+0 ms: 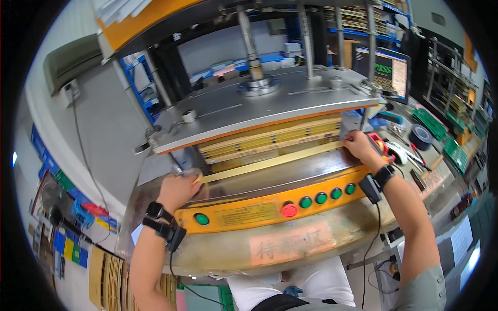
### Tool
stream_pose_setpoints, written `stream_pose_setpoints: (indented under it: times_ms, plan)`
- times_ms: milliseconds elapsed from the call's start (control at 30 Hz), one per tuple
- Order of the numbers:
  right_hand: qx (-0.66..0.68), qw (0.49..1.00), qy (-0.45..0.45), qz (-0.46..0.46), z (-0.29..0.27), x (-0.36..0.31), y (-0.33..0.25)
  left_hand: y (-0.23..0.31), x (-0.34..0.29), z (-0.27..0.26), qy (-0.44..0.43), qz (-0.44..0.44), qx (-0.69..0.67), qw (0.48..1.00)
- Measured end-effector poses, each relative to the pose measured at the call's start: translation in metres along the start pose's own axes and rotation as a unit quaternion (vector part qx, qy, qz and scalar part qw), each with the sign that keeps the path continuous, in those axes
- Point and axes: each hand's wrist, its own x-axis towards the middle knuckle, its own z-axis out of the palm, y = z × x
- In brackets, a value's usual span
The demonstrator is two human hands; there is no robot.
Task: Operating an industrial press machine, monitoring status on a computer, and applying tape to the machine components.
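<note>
A long pale yellow strip of tape (275, 161) stretches across the front of the press bed, between my two hands. My left hand (178, 193) is closed around a roll of tape (204, 182), and the strip runs from it. At the strip's other end my right hand (361, 147) is closed, its fingertips pinching the tape. Just behind the strip, a layered yellow board fixture (275, 137) sits beneath the press's upper metal plate (218, 111). I cannot tell whether the strip touches the metal bed (290, 175) along its length.
An orange control panel (244, 214) with several green buttons and a red knob (289, 209) lines the front. To the right are a monitor (386, 72), a dark tape roll (420, 137), hand tools and green circuit boards (430, 123). Cables hang from both wrist bands.
</note>
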Motion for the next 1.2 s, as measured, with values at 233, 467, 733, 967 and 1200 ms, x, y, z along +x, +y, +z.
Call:
stream_pose_setpoints:
  times_ms: [233,467,733,967,1200]
  plan:
    - [0.046,0.999,0.005,0.019,0.0,-0.003,0.003,0.001,0.002,0.004,-0.014,-0.027,-0.047,0.998]
    - [0.104,0.992,0.015,-0.069,-0.015,-0.03,-0.003,-0.008,0.0,0.016,-0.01,-0.07,-0.159,0.985]
    - [0.333,0.931,-0.129,-0.075,-0.036,-0.046,-0.02,-0.022,-0.002,0.042,0.041,-0.076,-0.119,0.989]
    - [0.348,0.906,-0.224,-0.094,-0.04,-0.05,-0.026,-0.041,0.008,0.052,0.087,-0.279,-0.324,0.9]
    - [0.372,0.904,-0.2,-0.066,-0.043,-0.049,-0.017,-0.029,-0.018,0.045,0.113,-0.217,-0.149,0.958]
